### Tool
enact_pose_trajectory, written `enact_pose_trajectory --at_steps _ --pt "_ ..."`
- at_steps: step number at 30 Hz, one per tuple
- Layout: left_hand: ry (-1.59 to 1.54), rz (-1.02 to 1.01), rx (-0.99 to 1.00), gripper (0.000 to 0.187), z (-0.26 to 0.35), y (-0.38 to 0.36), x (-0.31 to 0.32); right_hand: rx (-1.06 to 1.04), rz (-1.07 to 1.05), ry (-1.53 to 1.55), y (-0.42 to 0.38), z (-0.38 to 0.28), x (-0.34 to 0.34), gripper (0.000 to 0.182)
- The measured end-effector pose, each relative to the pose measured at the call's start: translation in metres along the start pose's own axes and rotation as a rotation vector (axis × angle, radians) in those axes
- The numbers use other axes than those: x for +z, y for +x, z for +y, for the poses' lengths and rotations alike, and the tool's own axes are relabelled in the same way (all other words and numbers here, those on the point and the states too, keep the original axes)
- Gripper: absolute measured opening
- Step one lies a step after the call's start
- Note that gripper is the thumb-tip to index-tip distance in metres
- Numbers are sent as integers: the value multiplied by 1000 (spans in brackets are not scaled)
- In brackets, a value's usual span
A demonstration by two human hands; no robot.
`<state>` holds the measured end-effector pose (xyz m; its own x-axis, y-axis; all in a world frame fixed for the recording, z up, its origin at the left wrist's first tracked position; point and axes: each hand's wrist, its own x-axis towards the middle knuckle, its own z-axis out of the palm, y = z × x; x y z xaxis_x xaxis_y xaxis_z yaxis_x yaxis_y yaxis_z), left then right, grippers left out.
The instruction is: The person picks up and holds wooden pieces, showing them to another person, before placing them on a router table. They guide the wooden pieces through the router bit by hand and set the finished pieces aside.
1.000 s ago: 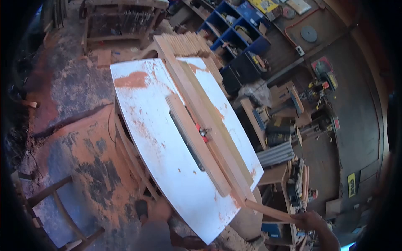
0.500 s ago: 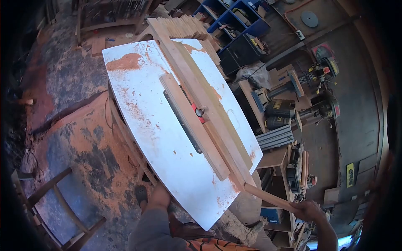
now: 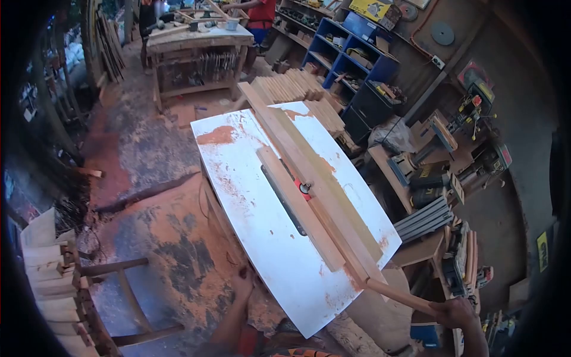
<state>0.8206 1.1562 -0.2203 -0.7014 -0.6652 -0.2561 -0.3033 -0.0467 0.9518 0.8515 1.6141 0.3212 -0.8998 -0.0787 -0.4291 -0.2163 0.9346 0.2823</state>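
My right hand (image 3: 455, 312) is closed around the near end of a slim wooden strip (image 3: 401, 296). The strip's far end meets the near end of the long wooden fence (image 3: 321, 190) on a white-topped router table (image 3: 267, 271). Another wood piece (image 3: 333, 235) lies along the fence, beside a narrower guide board (image 3: 300, 208). A round metal bit (image 3: 305, 188) shows in a red-rimmed opening at the fence. Low beside the table's left edge is my left hand (image 3: 242, 284); its fingers are too dark and partly hidden to read.
Stacked wood strips (image 3: 291, 86) stand behind the table. Blue shelves (image 3: 351, 56), a drill press (image 3: 476, 101) and more tools line the right side. Farther back, a person in red (image 3: 260, 12) stands by a workbench (image 3: 202, 38). Sawdust covers the floor; chair-like frames (image 3: 128, 303) stand left.
The view has tilted up, bringing the rear workbench and people into sight. My left hand now shows beside the table's left edge. My right hand keeps hold of the strip, nearly unmoved against the table.
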Motion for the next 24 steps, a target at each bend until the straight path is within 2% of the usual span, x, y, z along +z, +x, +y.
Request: enact_pose_trajectory --at_steps 2,4,5,7,10,12,13,15,17,18,22,24 --pt "13 80 4 25 28 -40 -43 -50 48 13 -5 7 9 38" --pt "-53 234 84 21 37 -67 -68 -180 142 5 -7 21 22 35" --pt "-42 245 92 21 51 -83 -75 -193 145 17 -10 27 28 35" --pt "121 392 458 22 84 -104 -78 -258 175 17 -15 31 34 38" --pt "193 398 726 30 139 -137 -44 -268 226 58 -24 40 54 42" --pt "386 195 832 33 169 -153 -9 -227 236 98 -34 43 64 46" --pt "270 84 929 37 182 -160 15 -233 237 109 -38 48 69 46" --pt "467 -117 985 46 186 -163 59 -357 372 141 -44 61 84 44" --pt "614 -227 1009 64 183 -156 103 -332 313 119 -50 67 93 44" --pt "673 -285 1002 73 184 -153 120 -338 356 163 -52 68 97 43" --pt "827 -371 938 85 203 -141 159 -378 509 258 -52 78 130 37" --pt "879 -394 917 92 203 -140 168 -371 522 287 -57 79 135 35"
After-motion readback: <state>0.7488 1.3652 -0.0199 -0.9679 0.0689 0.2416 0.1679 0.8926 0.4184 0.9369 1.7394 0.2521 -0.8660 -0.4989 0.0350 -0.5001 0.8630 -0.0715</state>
